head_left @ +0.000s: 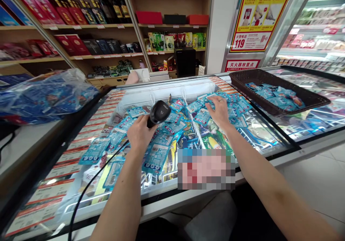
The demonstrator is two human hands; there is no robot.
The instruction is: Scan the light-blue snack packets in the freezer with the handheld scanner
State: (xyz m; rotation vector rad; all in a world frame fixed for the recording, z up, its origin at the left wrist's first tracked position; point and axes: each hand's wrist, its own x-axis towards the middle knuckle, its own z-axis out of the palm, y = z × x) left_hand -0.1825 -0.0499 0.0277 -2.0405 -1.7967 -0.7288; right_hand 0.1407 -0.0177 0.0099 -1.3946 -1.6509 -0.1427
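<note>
My left hand (pixel 140 135) is wrapped round the handle of a black barcode scanner (pixel 159 112), whose head points away over the freezer and whose cable trails down past my forearm. Beneath and around it, several blue snack packets (pixel 156 156) lie loosely on the glass freezer top. Over the packets on the right side, my right hand (pixel 219 109) reaches with its fingers spread, the fingertips at a flat blue packet (pixel 202 115). No packet is visibly gripped there. Some of the packets overlap, and my hands hide parts of those below.
A brown basket (pixel 242 86) with more blue packets stands on the freezer at the right. To the left is a clear plastic bag (pixel 45 95) full of blue packets. Shelves (pixel 91 26) of boxes and bottles line the back. Frozen goods show through the glass.
</note>
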